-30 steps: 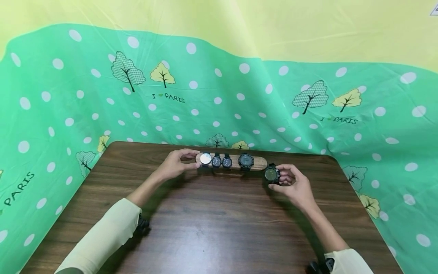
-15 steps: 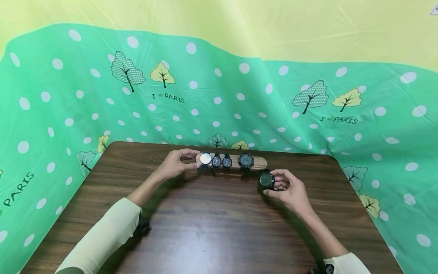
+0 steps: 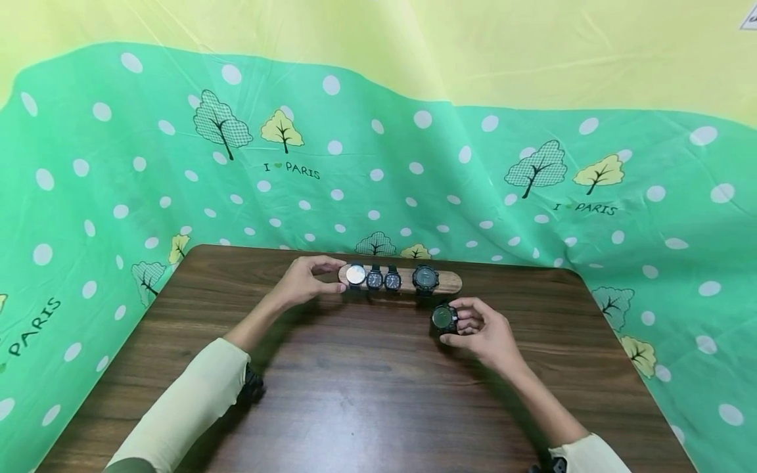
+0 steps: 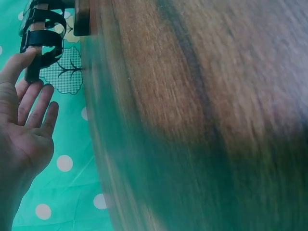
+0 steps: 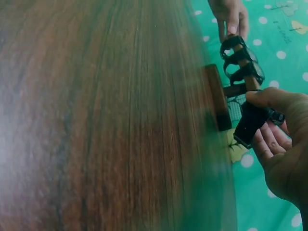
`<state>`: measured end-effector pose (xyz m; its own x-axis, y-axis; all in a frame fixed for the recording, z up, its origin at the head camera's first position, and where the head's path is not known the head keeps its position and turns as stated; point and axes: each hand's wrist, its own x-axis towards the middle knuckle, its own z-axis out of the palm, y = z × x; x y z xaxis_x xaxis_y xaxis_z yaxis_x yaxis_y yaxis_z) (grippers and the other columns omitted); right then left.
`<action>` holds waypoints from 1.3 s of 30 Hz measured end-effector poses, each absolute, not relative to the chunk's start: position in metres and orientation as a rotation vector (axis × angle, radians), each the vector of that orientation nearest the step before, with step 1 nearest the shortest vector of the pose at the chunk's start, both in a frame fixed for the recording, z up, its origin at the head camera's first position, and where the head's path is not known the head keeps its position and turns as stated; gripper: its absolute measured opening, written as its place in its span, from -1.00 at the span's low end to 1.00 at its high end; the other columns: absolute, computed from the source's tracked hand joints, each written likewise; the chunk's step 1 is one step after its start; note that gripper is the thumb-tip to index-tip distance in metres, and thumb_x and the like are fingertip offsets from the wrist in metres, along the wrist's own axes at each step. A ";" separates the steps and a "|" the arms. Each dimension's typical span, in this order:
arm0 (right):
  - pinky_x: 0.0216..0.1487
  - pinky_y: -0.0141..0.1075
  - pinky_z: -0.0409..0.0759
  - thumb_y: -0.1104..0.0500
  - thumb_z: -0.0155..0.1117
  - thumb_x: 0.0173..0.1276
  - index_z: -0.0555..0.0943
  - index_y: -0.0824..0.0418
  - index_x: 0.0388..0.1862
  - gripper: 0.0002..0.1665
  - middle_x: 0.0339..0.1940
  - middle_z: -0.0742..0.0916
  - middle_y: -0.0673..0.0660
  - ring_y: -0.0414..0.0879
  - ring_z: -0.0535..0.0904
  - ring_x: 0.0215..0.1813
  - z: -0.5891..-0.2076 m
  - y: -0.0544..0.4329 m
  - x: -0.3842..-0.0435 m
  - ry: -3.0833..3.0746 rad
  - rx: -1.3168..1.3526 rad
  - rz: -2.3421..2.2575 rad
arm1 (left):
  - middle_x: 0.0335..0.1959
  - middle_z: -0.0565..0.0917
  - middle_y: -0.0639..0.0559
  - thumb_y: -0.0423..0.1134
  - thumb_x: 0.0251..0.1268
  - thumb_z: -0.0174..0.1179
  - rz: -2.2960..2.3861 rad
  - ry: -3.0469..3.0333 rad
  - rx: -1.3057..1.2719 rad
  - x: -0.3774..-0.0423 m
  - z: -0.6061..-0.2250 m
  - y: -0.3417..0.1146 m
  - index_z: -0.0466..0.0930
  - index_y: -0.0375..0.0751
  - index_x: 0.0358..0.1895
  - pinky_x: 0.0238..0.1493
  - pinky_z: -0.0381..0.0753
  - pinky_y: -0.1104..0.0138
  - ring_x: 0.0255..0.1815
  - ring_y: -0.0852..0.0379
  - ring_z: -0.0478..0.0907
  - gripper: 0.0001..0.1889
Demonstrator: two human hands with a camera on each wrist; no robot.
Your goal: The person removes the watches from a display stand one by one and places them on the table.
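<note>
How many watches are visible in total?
5. On the wooden holder, from left: light-faced watch, small dark watch, another small one, larger dark watch; fifth watch in the right hand.

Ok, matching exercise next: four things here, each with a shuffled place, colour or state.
1 left hand
2 right hand
3 pale-faced watch
4 cloth

A green and yellow, behind the table
B holds a black watch off the wooden bar
C on the wooden bar, nearest the left hand
D pinches one end of the wooden bar

Pairs: 1-D, 2-B, 3-C, 4-A
</note>
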<state>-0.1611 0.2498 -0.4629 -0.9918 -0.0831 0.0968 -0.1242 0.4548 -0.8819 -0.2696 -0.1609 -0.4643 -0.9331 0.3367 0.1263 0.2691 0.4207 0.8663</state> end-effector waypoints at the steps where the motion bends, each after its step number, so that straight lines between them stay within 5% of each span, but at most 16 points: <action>1: 0.00 -0.50 0.79 0.37 0.84 0.09 0.71 0.28 0.30 -0.23 0.00 0.86 0.31 -0.29 0.74 -0.10 -0.464 0.249 -0.161 -2.648 0.197 1.606 | 0.30 0.86 -0.14 -0.19 0.23 0.72 1.566 2.589 0.554 -0.270 -0.464 -0.161 0.83 -0.11 0.32 0.55 0.66 -0.18 0.40 -0.21 0.77 -0.44; 24: -0.04 -0.44 0.81 0.48 0.77 0.12 0.71 0.26 0.32 -0.25 -0.02 0.85 0.26 -0.24 0.75 -0.11 -0.469 0.214 -0.157 -2.693 0.426 1.668 | 0.26 0.87 -0.19 -0.20 0.20 0.73 1.503 2.617 0.598 -0.273 -0.461 -0.160 0.83 -0.17 0.29 0.53 0.67 -0.18 0.40 -0.25 0.77 -0.44; 39: 0.05 -0.43 0.83 0.53 0.63 0.25 0.61 0.45 0.40 -0.27 0.08 0.81 0.44 -0.11 0.81 -0.03 -0.475 0.207 -0.160 -2.679 0.469 1.904 | 0.23 0.89 -0.12 -0.15 0.19 0.74 1.529 2.625 0.596 -0.274 -0.465 -0.161 0.86 -0.10 0.26 0.51 0.68 -0.19 0.36 -0.19 0.80 -0.46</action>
<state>-0.1597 0.2074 -0.4751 -0.9447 -0.3276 0.0179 -0.1246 0.3080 -0.9432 -0.2741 -0.1607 -0.4652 -0.9250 0.3486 0.1514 0.3037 0.4384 0.8459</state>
